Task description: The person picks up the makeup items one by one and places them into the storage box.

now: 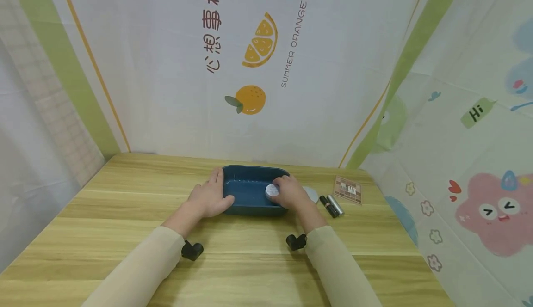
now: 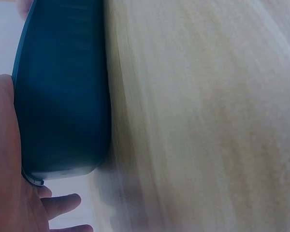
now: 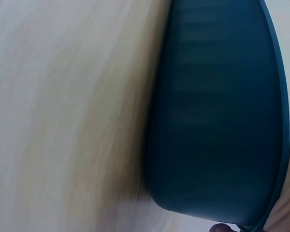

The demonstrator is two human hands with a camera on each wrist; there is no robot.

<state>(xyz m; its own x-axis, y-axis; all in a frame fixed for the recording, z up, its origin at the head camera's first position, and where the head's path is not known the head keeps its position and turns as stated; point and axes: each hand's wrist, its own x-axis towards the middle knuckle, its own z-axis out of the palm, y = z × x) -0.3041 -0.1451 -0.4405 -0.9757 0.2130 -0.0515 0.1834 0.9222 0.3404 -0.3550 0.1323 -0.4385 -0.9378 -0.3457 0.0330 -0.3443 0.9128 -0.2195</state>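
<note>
Two hands work at one deep blue plastic bin, which sits flat at the far middle of the wooden table. The bin is long, with round corners, smooth walls and a thin rim. Its inside looks a bit shiny on the far wall.

The right hand reaches over the bin's right end. Its thumb and fingers are clamped on a small, round, white tub. The tub is inside the bin, at the right end. Its top is flat and pale, with faint grey marks too small to read. I cannot tell if it touches the floor of the bin.

The left hand rests on the bin's left end. Its fingers are straight and its thumb is apart from them, by the near left corner.

To the right of the bin lie a round white disc, partly hidden by the right hand, a black tube, a silver tube just beside it, and a flat, square brown palette that says "BACK".
</note>
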